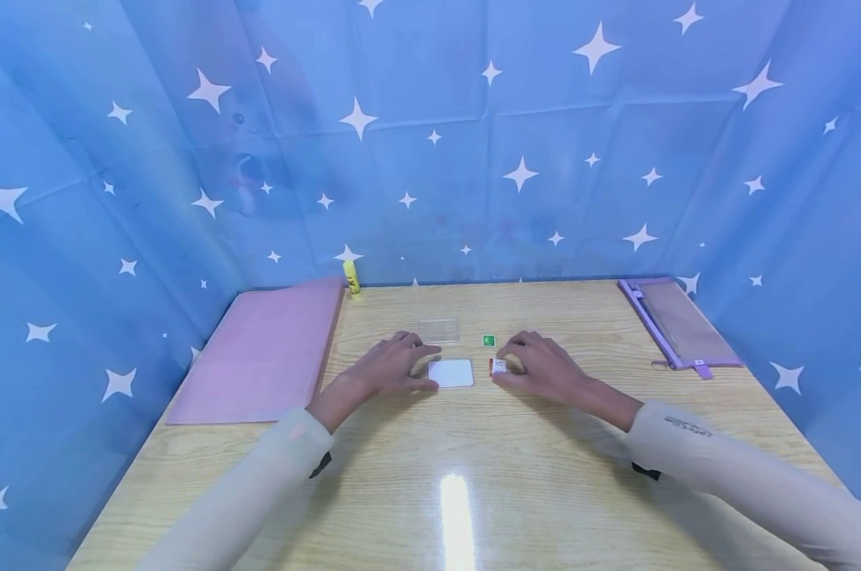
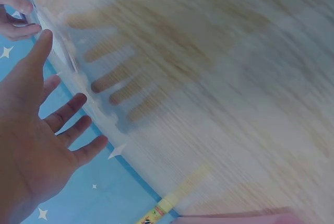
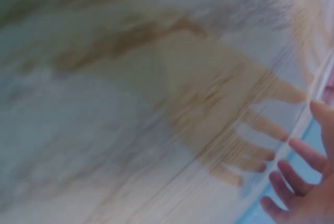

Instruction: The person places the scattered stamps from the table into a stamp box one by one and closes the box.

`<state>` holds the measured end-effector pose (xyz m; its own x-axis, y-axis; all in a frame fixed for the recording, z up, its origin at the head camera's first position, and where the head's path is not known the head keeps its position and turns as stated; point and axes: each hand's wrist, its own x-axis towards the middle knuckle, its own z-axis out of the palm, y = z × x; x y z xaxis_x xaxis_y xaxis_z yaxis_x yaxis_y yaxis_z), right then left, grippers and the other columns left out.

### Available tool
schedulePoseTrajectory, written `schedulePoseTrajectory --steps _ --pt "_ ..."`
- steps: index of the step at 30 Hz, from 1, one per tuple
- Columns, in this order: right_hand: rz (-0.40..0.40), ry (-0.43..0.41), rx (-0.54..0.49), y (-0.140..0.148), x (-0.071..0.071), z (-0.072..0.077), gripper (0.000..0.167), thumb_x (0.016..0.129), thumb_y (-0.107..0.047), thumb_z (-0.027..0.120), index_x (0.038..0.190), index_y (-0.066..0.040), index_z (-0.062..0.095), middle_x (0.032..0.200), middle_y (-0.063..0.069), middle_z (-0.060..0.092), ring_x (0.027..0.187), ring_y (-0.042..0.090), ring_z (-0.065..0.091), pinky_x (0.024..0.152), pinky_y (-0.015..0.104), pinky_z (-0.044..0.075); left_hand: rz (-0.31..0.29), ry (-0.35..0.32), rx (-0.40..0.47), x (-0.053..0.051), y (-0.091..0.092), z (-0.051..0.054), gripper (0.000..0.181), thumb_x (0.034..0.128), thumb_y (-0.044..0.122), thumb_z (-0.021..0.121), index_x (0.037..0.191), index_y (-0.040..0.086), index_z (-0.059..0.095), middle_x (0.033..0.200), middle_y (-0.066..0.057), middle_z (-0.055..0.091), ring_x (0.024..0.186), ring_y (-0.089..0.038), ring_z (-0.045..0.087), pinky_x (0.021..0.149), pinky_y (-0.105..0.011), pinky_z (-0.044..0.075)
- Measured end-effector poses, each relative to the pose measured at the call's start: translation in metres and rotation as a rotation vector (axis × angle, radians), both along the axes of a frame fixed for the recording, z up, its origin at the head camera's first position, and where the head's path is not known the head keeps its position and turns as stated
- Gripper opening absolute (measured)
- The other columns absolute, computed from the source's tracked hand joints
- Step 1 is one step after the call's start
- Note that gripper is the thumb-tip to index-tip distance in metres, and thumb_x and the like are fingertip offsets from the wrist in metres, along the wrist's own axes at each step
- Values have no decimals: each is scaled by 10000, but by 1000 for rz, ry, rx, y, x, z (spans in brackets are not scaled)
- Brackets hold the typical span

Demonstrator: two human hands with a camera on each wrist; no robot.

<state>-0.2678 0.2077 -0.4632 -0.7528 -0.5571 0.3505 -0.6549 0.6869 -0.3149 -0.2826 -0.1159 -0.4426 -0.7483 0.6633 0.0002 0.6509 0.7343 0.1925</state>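
Note:
A white rounded rectangular piece [image 1: 450, 373] lies flat on the table in the head view. My left hand [image 1: 396, 366] is at its left end, thumb near the lower corner and index finger by the upper one. In the left wrist view that hand's fingers [image 2: 65, 113] are spread. My right hand [image 1: 545, 368] has thumb and index finger beside a small white-and-red block [image 1: 499, 365]; whether they touch it is unclear. The right wrist view shows its fingers [image 3: 295, 179] apart and loosely bent. Behind lie a small green square [image 1: 488, 340] and a clear rectangular case [image 1: 438, 330].
A pink folder [image 1: 259, 357] covers the table's left side, with a yellow glue stick [image 1: 352, 278] upright at its far corner. On the right lies a purple-edged zip pouch [image 1: 680, 323]. A blue star-patterned curtain [image 1: 430, 159] borders the wooden table [image 1: 388, 492].

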Motion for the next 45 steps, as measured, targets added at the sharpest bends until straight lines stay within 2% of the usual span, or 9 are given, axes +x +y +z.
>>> schedulePoseTrajectory --steps 3,8,18,27,32,35,39,45 --pt "5 -7 -14 -3 0 0 204 921 -273 811 1060 -124 795 1100 109 727 1010 276 673 784 471 550 3 -34 33 0 3 1 691 927 546 733 1496 189 568 1372 -93 608 1285 -264 531 1010 -442 493" --pt "-3 -48 -8 -6 -1 0 179 941 -251 792 1069 -127 799 1097 90 731 989 256 671 742 419 549 16 -62 67 -1 6 -1 625 892 502 792 1408 177 654 1308 -37 642 1219 -216 555 965 -379 506" --pt "7 -108 -6 -8 -1 1 192 959 -200 766 1121 -101 796 1101 101 711 944 256 641 638 323 484 42 -96 114 -1 4 -5 566 881 447 825 1341 141 704 1257 -21 654 1127 -179 548 908 -346 502" --pt "54 -134 -40 -6 -1 2 204 980 -115 730 1169 -56 777 1110 119 709 924 260 627 692 345 487 79 -141 160 -2 5 -7 559 866 412 845 1338 145 709 1253 -18 641 1088 -179 541 894 -351 490" --pt "75 -177 -43 -4 -3 4 255 997 -101 702 1241 -38 740 1183 128 708 867 206 602 762 389 489 64 -140 183 -4 5 -9 545 859 372 862 1320 120 717 1209 -35 659 1035 -194 556 856 -340 483" --pt "50 -212 -52 -3 -3 4 284 990 -139 723 1254 -36 731 1186 122 703 833 194 582 753 380 479 60 -138 193 -4 6 -9 546 851 351 874 1309 98 720 1189 -45 672 1007 -192 566 841 -328 485" --pt "9 -237 -55 -2 -3 5 341 960 -171 768 1262 -18 723 1150 137 690 876 234 603 704 343 472 78 -159 199 -3 8 -5 542 851 332 878 1308 90 718 1187 -48 679 995 -196 570 839 -329 485" --pt "10 -258 -59 -2 -5 6 312 948 -142 776 1228 -9 736 1139 156 691 880 263 605 680 328 471 98 -178 195 -2 9 -1 542 847 327 881 1315 108 717 1167 -35 677 970 -190 536 825 -331 467"
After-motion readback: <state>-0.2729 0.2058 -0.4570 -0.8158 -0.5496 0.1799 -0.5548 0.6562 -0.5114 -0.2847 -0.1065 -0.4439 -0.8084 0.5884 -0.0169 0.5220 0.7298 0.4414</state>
